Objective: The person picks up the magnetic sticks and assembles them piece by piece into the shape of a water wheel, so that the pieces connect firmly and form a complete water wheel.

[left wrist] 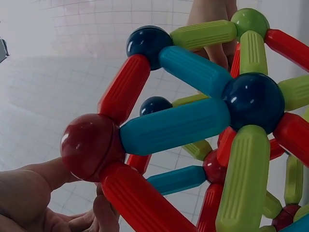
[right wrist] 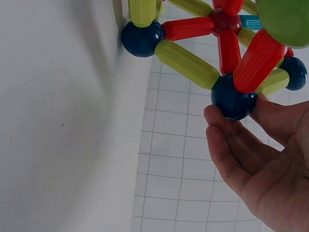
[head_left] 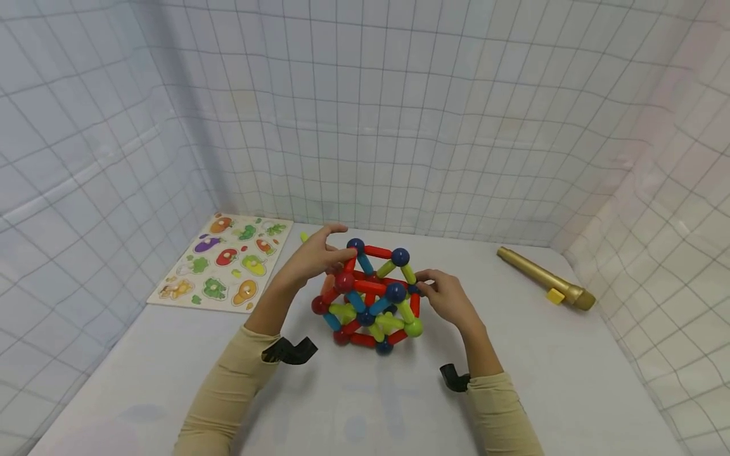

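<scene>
A frame of magnetic rods and balls (head_left: 396, 292) stands on the white table in the head view, its ribbed rods red, blue and lime green. At its upper left side is the left hand (head_left: 313, 258), with digits touching near a red rod and a dark red ball (left wrist: 91, 146); in the left wrist view that ball partly hides the fingertips. Across the structure, the right hand (head_left: 447, 294) pinches a dark blue ball (right wrist: 233, 98) between thumb and fingers, seen plainly in the right wrist view. Red and lime rods meet at this ball.
A vegetable puzzle board (head_left: 230, 263) lies at the left. Behind the left hand a lime piece (head_left: 304, 237) peeks out. A gold microphone-like stick (head_left: 538, 273) lies at the right, a small yellow block (head_left: 555, 296) beside it. Grid-patterned sheets (head_left: 365, 126) wall the back and sides.
</scene>
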Demonstrator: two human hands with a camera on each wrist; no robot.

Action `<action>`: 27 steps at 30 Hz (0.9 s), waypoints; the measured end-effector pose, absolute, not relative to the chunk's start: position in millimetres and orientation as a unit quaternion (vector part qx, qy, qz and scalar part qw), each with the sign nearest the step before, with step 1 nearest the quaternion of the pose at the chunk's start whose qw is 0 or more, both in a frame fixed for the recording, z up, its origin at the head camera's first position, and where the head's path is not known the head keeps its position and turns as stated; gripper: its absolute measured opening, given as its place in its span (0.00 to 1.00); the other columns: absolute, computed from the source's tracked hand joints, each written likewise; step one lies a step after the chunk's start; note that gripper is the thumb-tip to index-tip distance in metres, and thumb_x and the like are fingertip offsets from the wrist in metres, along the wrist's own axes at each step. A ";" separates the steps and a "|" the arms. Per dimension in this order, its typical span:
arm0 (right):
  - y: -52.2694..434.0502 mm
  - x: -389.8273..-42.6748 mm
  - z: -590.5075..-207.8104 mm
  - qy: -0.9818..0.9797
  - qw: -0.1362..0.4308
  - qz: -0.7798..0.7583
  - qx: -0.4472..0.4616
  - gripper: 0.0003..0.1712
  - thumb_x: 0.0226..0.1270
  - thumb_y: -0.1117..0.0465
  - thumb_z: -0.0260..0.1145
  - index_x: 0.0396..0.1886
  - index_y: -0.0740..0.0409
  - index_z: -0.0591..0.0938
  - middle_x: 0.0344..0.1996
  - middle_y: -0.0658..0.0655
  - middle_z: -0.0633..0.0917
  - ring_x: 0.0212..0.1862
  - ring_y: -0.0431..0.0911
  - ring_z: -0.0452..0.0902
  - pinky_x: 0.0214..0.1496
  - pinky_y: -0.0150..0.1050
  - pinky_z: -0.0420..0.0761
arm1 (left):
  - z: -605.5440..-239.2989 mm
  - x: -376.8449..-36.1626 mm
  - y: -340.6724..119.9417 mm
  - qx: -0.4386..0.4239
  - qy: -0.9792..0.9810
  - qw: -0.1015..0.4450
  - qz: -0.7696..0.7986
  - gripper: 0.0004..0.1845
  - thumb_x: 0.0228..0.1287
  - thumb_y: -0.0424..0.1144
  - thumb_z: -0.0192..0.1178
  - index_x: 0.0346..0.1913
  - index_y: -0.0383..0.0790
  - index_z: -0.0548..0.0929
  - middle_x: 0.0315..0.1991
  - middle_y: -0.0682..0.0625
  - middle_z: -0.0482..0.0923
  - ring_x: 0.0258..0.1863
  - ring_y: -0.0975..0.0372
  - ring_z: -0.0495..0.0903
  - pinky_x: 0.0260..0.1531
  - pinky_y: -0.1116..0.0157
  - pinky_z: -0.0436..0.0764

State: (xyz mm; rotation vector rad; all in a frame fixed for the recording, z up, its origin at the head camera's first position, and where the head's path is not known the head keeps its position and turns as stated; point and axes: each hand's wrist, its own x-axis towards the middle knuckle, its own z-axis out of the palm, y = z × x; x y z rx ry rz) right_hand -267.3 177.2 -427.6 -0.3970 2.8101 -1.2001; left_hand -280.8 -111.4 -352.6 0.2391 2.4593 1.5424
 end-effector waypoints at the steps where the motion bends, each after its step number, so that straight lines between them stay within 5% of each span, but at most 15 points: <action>1: 177.2 -267.2 -427.5 0.911 0.029 -0.390 -0.131 0.17 0.74 0.60 0.56 0.58 0.58 0.79 0.53 0.60 0.83 0.46 0.49 0.84 0.48 0.46 0.83 | -352.2 -281.4 -111.0 0.082 0.841 0.117 0.522 0.35 0.67 0.47 0.61 0.72 0.45 0.59 0.35 0.43 0.84 0.28 0.60 0.82 0.38 0.62 0.83; 11: 178.6 -269.8 -423.7 0.910 0.024 -0.393 -0.130 0.17 0.74 0.60 0.57 0.58 0.59 0.79 0.53 0.60 0.83 0.46 0.50 0.84 0.48 0.46 0.83 | -351.3 -290.5 -114.8 0.093 0.849 0.144 0.499 0.33 0.71 0.48 0.56 0.73 0.41 0.60 0.42 0.39 0.83 0.30 0.60 0.83 0.43 0.60 0.85; 16: 176.2 -271.1 -424.0 0.908 0.026 -0.395 -0.134 0.17 0.74 0.60 0.57 0.58 0.58 0.79 0.53 0.59 0.84 0.45 0.48 0.84 0.49 0.47 0.83 | -367.0 -320.5 -134.4 0.076 0.904 0.063 0.416 0.20 0.77 0.42 0.45 0.64 0.37 0.72 0.39 0.37 0.84 0.30 0.53 0.83 0.36 0.62 0.83; 21: 176.4 -269.7 -427.5 0.908 0.031 -0.395 -0.132 0.16 0.74 0.60 0.57 0.58 0.57 0.79 0.52 0.59 0.84 0.45 0.49 0.84 0.50 0.47 0.83 | -415.2 -370.4 -142.9 0.079 0.982 0.002 0.172 0.21 0.68 0.28 0.46 0.62 0.39 0.75 0.56 0.34 0.76 0.50 0.44 0.79 0.45 0.52 0.80; 27: 177.8 -270.3 -431.7 0.908 0.026 -0.396 -0.132 0.16 0.73 0.60 0.58 0.57 0.58 0.80 0.52 0.58 0.84 0.44 0.48 0.84 0.49 0.47 0.83 | -450.1 -396.4 -150.7 0.055 0.995 0.047 0.062 0.20 0.74 0.40 0.48 0.64 0.36 0.74 0.67 0.29 0.63 0.64 0.35 0.66 0.59 0.38 0.71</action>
